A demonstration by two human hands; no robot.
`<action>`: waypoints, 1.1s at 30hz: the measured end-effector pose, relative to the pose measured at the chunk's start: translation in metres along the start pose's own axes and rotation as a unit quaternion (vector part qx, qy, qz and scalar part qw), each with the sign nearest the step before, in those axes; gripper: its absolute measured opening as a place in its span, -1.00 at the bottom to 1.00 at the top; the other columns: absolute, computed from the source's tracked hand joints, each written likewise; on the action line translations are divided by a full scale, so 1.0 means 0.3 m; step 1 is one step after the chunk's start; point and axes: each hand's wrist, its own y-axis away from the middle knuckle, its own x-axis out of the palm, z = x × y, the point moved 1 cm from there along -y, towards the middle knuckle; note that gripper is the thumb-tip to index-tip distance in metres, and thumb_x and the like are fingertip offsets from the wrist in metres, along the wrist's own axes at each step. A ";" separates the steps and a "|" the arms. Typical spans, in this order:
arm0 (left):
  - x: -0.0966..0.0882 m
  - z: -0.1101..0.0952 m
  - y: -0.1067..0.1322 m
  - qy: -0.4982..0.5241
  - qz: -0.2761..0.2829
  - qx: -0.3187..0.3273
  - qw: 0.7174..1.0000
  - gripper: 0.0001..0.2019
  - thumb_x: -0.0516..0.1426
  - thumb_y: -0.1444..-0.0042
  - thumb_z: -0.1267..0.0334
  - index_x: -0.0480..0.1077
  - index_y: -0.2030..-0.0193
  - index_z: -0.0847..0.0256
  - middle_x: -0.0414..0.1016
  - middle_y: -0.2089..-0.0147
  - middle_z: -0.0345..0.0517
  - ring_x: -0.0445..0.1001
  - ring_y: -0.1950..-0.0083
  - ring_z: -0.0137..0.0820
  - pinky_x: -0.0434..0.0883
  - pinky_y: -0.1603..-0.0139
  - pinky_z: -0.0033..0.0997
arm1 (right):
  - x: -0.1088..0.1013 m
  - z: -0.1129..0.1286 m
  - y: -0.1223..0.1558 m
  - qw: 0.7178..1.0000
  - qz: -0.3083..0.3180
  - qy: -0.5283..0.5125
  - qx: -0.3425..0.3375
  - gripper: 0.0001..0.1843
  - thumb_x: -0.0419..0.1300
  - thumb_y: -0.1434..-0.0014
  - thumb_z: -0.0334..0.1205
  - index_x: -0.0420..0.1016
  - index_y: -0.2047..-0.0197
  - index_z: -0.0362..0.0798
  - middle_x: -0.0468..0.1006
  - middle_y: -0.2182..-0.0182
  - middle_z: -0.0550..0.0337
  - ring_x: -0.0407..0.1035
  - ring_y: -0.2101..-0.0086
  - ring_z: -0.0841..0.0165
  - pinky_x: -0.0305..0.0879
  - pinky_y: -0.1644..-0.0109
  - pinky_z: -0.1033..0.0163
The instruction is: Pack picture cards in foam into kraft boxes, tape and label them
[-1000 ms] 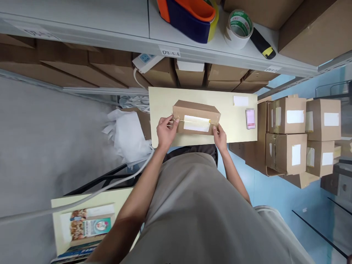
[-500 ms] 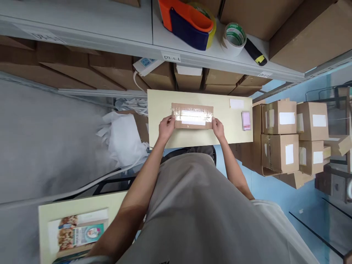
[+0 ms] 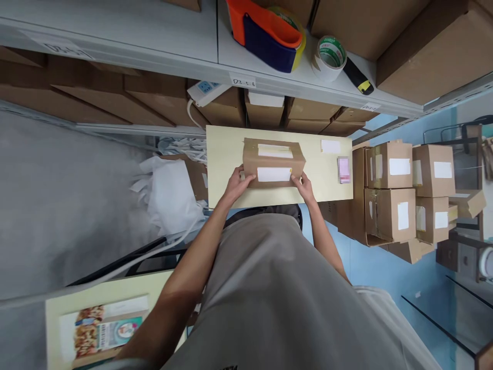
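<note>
A brown cardboard box (image 3: pixel 251 160) with a white label on its top and another on its near side is over the pale yellow table (image 3: pixel 227 198). My left hand (image 3: pixel 235 184) grips the box's lower left corner, thumb on the near face. At the lower right corner, my right hand (image 3: pixel 305 187) holds it the same way, thumb beside the label. Fingers behind the box are hidden. To the right on the table lie a white label sheet (image 3: pixel 330 146) and a small pink-and-white printed item (image 3: pixel 344 170).
Overhead, a grey shelf (image 3: pixel 154 61) holds an orange-and-blue tape dispenser (image 3: pixel 269 38), a tape roll (image 3: pixel 329 57) and a black-and-yellow cutter (image 3: pixel 358 76). Stacked cartons (image 3: pixel 389 205) stand right. A white bag (image 3: pixel 173 190) is left, and a second table (image 3: pixel 57 303) lower left.
The box has tilted in my hands: before, a shiny taped face was up; now two labelled faces show. Both thumbs have shifted onto its near side.
</note>
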 end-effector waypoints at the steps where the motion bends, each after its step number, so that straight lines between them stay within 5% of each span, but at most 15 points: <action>1: 0.002 -0.002 0.005 0.011 0.003 -0.004 1.000 -0.46 0.34 -0.21 0.06 0.50 -0.29 0.16 0.67 -0.37 0.17 0.64 -0.39 0.02 0.58 -0.43 0.00 | -0.011 0.017 0.003 1.000 -0.002 -0.019 0.000 -0.21 0.26 -0.39 0.32 0.53 -0.44 -0.05 0.62 -0.43 -0.12 0.48 -0.42 -0.02 0.42 -0.55 -0.12; 10: 0.092 -0.008 0.067 -0.064 0.033 -0.053 0.996 -0.26 0.42 -0.19 -0.07 0.44 -0.43 0.17 0.66 -0.39 0.23 0.63 -0.39 0.14 0.56 -0.42 0.11 | -0.015 0.071 0.020 0.996 -0.010 0.030 0.078 -0.26 0.23 -0.48 0.28 0.49 -0.48 -0.04 0.64 -0.42 -0.10 0.55 -0.39 0.06 0.46 -0.53 -0.04; 14: 0.105 -0.010 0.069 -0.030 0.018 -0.058 0.998 -0.25 0.44 -0.17 -0.04 0.43 -0.43 0.19 0.65 -0.38 0.24 0.63 -0.41 0.09 0.56 -0.45 0.08 | 0.000 0.065 0.021 0.983 -0.011 0.077 0.165 -0.45 0.22 -0.53 0.23 0.65 -0.22 -0.07 0.79 -0.17 -0.17 0.67 -0.22 0.00 0.58 -0.37 -0.07; 18: 0.111 -0.024 0.069 -0.011 0.003 -0.065 0.998 -0.31 0.40 -0.20 0.09 0.41 -0.42 0.25 0.64 -0.37 0.28 0.65 -0.38 0.06 0.58 -0.46 0.10 | -0.011 0.066 -0.001 0.979 0.033 0.104 0.173 -0.49 0.20 -0.56 0.19 0.69 0.02 -0.12 0.83 0.05 -0.19 0.73 -0.04 0.03 0.62 -0.18 0.04; 20: 0.120 -0.045 0.077 -0.042 -0.032 -0.048 0.997 -0.25 0.39 -0.17 0.17 0.38 -0.47 0.28 0.58 -0.44 0.33 0.59 -0.46 0.12 0.51 -0.55 0.17 | -0.038 0.068 -0.017 0.974 0.080 0.134 0.164 -0.49 0.21 -0.55 0.19 0.70 0.07 -0.11 0.82 0.04 -0.21 0.73 -0.03 0.00 0.60 -0.19 0.03; 23: 0.161 -0.114 0.096 -0.124 -0.132 0.021 0.983 -0.12 0.38 -0.11 0.26 0.29 -0.58 0.33 0.31 -0.65 0.41 0.20 -0.75 0.22 0.18 -0.78 0.27 | -0.119 0.063 -0.049 0.971 0.125 0.148 0.138 -0.46 0.17 -0.59 0.21 0.72 0.00 -0.09 0.82 -0.07 -0.21 0.72 -0.12 0.00 0.55 -0.28 0.02; 26: 0.269 -0.232 0.102 -0.160 -0.163 0.102 0.968 -0.18 0.33 -0.22 0.25 0.28 -0.62 0.24 0.24 -0.71 0.29 0.03 -0.82 0.12 0.06 -0.83 0.22 | -0.253 0.033 -0.103 0.982 0.065 0.133 0.116 -0.42 0.13 -0.62 0.21 0.67 -0.25 -0.10 0.75 -0.26 -0.22 0.64 -0.30 0.03 0.47 -0.42 0.04; 30: 0.533 -0.408 0.045 -0.127 -0.042 0.146 0.980 -0.39 0.23 -0.40 0.17 0.40 -0.56 0.14 0.47 -0.57 0.17 0.43 -0.62 -0.02 0.38 -0.68 0.05 | -0.483 -0.053 -0.225 0.988 -0.027 0.111 0.101 -0.35 0.18 -0.59 0.24 0.58 -0.41 -0.12 0.70 -0.33 -0.25 0.59 -0.36 -0.02 0.46 -0.49 -0.04; 33: 0.773 -0.491 -0.068 -0.073 0.032 0.085 0.993 -0.46 0.24 -0.40 0.15 0.50 -0.48 0.12 0.54 -0.51 0.15 0.61 -0.43 -0.06 0.57 -0.49 -0.02 | -0.640 -0.128 -0.359 0.989 -0.070 0.097 0.081 -0.38 0.21 -0.56 0.24 0.64 -0.33 -0.11 0.70 -0.32 -0.27 0.58 -0.35 -0.08 0.46 -0.51 -0.12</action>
